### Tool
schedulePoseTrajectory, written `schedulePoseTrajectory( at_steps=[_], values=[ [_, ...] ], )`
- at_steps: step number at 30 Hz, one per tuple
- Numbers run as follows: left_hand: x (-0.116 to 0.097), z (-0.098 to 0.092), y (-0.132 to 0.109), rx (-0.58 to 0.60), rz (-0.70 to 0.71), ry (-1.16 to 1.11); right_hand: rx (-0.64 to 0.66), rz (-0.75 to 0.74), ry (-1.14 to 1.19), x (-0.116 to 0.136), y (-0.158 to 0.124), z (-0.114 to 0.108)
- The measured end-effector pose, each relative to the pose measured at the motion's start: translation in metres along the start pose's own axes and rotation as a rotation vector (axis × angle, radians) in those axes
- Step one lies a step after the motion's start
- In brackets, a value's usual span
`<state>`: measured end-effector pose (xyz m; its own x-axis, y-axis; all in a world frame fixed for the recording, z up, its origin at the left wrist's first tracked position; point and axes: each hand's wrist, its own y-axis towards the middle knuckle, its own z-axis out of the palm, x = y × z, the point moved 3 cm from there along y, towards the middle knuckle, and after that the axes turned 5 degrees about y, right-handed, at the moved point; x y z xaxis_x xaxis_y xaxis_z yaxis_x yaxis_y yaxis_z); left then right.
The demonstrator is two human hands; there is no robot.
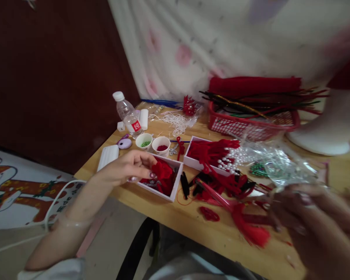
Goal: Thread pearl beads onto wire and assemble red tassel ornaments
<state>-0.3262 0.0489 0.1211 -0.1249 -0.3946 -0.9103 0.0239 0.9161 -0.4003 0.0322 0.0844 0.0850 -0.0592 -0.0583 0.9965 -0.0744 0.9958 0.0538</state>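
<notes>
My left hand (134,169) reaches over a small white box (177,181) on the near left of the table. Its thumb and fingers are closed at the edge of a fuzzy red flower (162,170) inside the box, with more red pieces beneath. At the right, my right hand (314,217) is raised above the table and blurred. Its fingers are curled and pressed together; what they hold, if anything, cannot be made out. Close to its fingertips lies a red tassel-like bundle (250,227). A small red looped piece (209,213) rests near the table's front edge.
Behind are two paper cups of green beads (144,142) and red beads (161,146), and a plastic bottle (129,116). A second white box (189,160) holds red stems and white pearl sprigs. A red basket (239,126) of fuzzy stems stands at the back.
</notes>
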Motion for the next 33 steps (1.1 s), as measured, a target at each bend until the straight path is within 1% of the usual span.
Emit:
schedulePoseTrajectory(
  at_steps=[1,2,4,6,7,10,13,16,18,22,25,29,31,33],
  values=[
    [-0.003,0.013,-0.001,0.020,0.022,-0.065,0.014,0.003,0.030,0.005,0.002,0.010],
    [-0.005,0.026,-0.001,0.046,0.038,-0.119,0.055,0.000,0.110,0.011,0.003,0.019],
    [-0.008,0.056,0.000,0.125,0.038,-0.182,0.183,0.004,0.179,0.019,0.001,0.034],
    [-0.009,0.085,0.005,0.180,0.033,-0.206,0.254,0.014,0.231,0.024,-0.004,0.042],
    [-0.009,0.097,0.008,0.191,0.035,-0.211,0.281,0.021,0.258,0.024,-0.007,0.043],
    [-0.007,0.130,0.016,0.193,0.045,-0.226,0.299,0.038,0.325,0.020,-0.013,0.036],
    [-0.004,0.154,0.020,0.164,0.062,-0.211,0.276,0.048,0.365,0.011,-0.014,0.024],
    [-0.007,0.169,0.019,0.088,0.181,-0.153,0.224,0.055,0.374,0.002,-0.012,0.011],
    [-0.010,0.178,0.017,0.086,0.246,-0.095,0.203,0.063,0.365,-0.002,-0.010,0.004],
    [-0.008,0.190,0.016,0.100,0.317,0.013,0.190,0.059,0.355,-0.005,-0.007,-0.004],
    [-0.002,0.193,0.016,0.068,0.395,0.097,0.180,0.067,0.346,-0.007,-0.007,-0.006],
    [0.001,0.195,0.016,0.009,0.535,0.303,0.167,0.084,0.332,-0.010,-0.007,-0.008],
    [0.001,0.195,0.016,0.000,0.531,0.340,0.171,0.097,0.333,-0.010,-0.007,-0.008],
    [0.002,0.194,0.017,-0.021,0.490,0.288,0.178,0.112,0.328,-0.011,-0.007,-0.007]
  ],
)
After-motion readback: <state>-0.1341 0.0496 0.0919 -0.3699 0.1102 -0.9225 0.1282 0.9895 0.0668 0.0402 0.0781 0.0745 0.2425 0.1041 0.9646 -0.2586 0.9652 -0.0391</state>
